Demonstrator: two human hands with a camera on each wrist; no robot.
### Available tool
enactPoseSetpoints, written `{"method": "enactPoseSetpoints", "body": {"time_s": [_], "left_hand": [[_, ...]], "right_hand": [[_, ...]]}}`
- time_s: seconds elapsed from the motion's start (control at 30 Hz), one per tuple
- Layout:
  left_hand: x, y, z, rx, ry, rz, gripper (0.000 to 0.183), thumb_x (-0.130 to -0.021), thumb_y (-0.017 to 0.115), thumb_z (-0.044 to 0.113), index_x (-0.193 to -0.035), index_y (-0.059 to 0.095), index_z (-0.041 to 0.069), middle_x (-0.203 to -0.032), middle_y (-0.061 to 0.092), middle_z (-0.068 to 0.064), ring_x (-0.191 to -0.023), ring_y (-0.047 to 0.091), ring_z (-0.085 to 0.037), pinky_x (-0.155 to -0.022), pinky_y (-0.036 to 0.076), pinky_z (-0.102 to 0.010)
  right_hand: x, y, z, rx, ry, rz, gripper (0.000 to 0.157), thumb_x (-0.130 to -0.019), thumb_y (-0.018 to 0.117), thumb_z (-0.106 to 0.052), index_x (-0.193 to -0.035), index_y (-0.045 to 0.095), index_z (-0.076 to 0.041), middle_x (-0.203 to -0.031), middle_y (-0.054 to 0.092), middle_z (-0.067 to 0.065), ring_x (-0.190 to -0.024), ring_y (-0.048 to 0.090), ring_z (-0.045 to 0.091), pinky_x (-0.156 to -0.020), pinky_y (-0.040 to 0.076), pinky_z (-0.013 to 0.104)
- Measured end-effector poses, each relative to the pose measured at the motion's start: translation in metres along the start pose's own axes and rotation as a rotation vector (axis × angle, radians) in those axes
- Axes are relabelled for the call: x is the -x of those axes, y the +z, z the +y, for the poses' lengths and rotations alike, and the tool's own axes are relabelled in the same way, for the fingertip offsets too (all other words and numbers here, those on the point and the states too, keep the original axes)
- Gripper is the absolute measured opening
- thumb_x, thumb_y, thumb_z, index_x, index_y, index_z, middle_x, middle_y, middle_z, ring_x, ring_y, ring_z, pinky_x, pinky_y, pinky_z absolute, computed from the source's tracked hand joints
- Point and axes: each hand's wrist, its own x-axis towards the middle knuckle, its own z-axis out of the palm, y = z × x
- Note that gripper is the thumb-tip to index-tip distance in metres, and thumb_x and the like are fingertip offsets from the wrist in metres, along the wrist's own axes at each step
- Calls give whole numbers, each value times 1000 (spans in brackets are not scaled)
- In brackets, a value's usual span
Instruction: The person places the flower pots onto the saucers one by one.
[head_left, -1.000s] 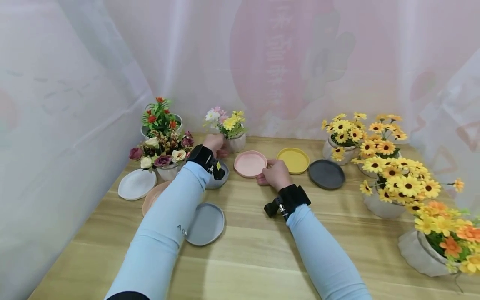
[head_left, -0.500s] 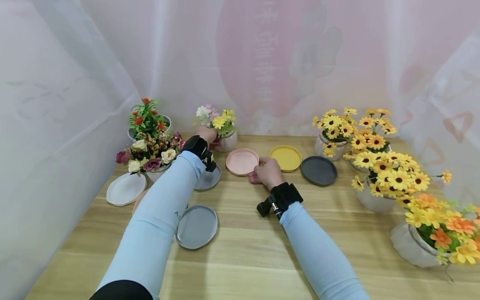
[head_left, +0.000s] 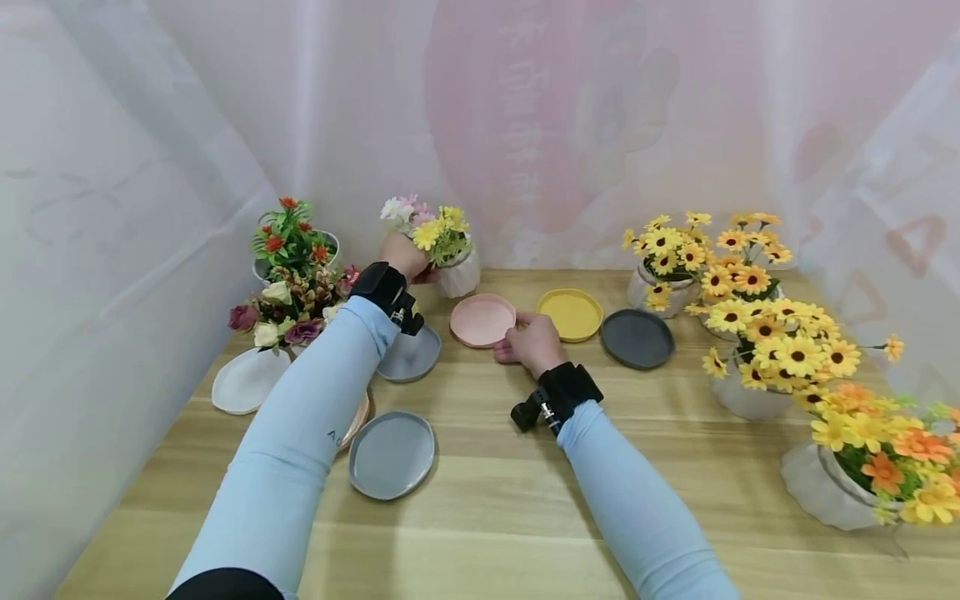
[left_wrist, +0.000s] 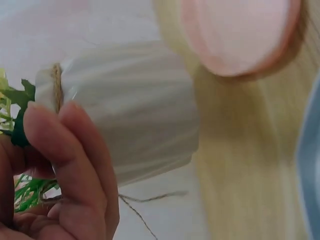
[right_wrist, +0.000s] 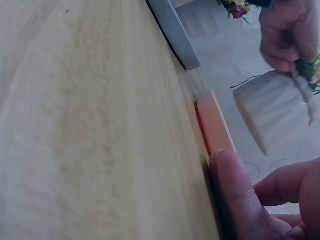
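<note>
We note the left hand point(head_left: 405, 257) gripping the flowerpot point(head_left: 459, 277) near its rim; the right hand point(head_left: 536, 343) pinches the pink saucer point(head_left: 480, 320), between both hands. Lifting appears done; setting down appears outstanding.

Free tabletop point(head_left: 480, 508) front centre, flowerpots point(head_left: 825, 493) along right

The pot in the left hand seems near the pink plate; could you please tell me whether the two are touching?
Apart: the right wrist view shows a plain gap, with background visible between the pot and the pink plate.
</note>
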Motion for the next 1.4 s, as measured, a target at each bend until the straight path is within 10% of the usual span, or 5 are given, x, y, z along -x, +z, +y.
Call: {"method": "enactPoseSetpoints", "body": {"time_s": [0.43, 0.83, 1.4], "left_hand": [[39, 22, 4, 26, 46, -191, 31, -96, 64, 10, -124, 59, -3, -97, 58, -14, -51, 63, -17, -55, 60, -29], [31, 33, -18, -3, 27, -133, 26, -96, 60, 4, -120, 61, -6, -107, 60, -19, -53, 65, -19, -56, 61, -32], [34, 22, -27, 30, 24, -99, 29, -97, 60, 6, -126, 61, 3, -101, 63, -18, -53, 63, -18, -60, 62, -37]], "right_hand": [[-9, -9, 4, -119, -26, -36, 45, -99, 56, -1, -143, 47, 4, -101, 69, 27, -77, 73, 22, -73, 61, 31], [-7, -5, -1, -247, 55, -179, 53, -97, 56, 4, -147, 39, 4, -122, 63, 26, -112, 64, 33, -87, 57, 31], [-8, 2, -3, -147, 77, -199, 55, -99, 55, -2, -151, 35, 0, -121, 66, 20, -106, 67, 26, -86, 57, 30]]}}
